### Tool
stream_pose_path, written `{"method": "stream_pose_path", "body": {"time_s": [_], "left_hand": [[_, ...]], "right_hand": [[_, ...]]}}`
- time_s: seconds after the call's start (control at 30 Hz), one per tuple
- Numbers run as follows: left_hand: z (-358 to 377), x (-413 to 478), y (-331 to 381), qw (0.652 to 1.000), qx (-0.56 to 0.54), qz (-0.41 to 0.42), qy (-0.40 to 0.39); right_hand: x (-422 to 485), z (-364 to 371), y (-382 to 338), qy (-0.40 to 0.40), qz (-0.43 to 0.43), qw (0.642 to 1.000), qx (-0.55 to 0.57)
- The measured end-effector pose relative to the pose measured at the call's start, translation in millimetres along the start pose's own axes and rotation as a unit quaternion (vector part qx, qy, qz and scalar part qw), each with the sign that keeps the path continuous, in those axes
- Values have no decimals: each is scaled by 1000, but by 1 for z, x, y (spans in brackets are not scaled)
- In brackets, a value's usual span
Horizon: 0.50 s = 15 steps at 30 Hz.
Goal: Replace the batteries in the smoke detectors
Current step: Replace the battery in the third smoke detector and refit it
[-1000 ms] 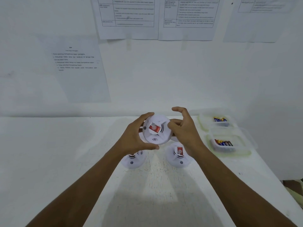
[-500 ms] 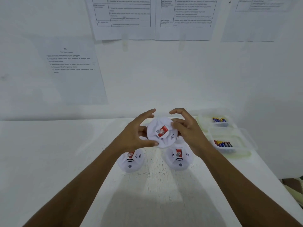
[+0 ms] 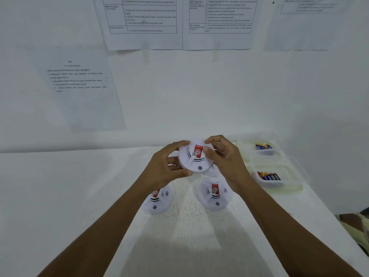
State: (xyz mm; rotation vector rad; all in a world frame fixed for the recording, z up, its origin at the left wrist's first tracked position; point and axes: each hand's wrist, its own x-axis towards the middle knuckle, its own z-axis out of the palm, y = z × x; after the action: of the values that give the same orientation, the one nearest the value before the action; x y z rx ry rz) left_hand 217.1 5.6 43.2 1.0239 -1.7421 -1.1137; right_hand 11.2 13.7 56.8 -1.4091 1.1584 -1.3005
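Nearest, two bare forearms reach out over the white table [image 3: 79, 196], whose paint is worn and speckled down the middle. Just past them, two white smoke detectors lie face up on the tabletop, the left detector [image 3: 157, 202] partly hidden under the left wrist, the right detector [image 3: 215, 194] showing a red label and a small dark button at its near edge. Above and slightly beyond this pair, both hands hold a third detector [image 3: 195, 158] clear of the table: the left hand [image 3: 165, 168] curls round its left rim, thumb underneath at the near edge and fingers over the far edge, while the right hand [image 3: 227, 160] pinches its right rim between thumb and bent fingers. Its face, red label upright, tilts toward the person. To the right sit two clear plastic tubs, the near tub [image 3: 279, 182] holding red, blue and black batteries, the far tub [image 3: 259, 150] holding blue and yellow ones. Beyond everything, printed sheets [image 3: 147, 23] hang on the white wall.
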Motion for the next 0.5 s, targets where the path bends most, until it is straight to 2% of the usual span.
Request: {"method": "stream_pose_path", "body": {"time_s": [0.17,0.3,0.5], "left_hand": [[2,3,-1,999,-27,12,38],[0,3,-1,999,-22,7,34],[-1,4,0,999,-11,16,50]], "right_hand": [[-6,3,6,-44,-19,998,-37],[-5,1,7,-39,-15,999,-34],[-5,2,7,-47,-55,991,-112]]}}
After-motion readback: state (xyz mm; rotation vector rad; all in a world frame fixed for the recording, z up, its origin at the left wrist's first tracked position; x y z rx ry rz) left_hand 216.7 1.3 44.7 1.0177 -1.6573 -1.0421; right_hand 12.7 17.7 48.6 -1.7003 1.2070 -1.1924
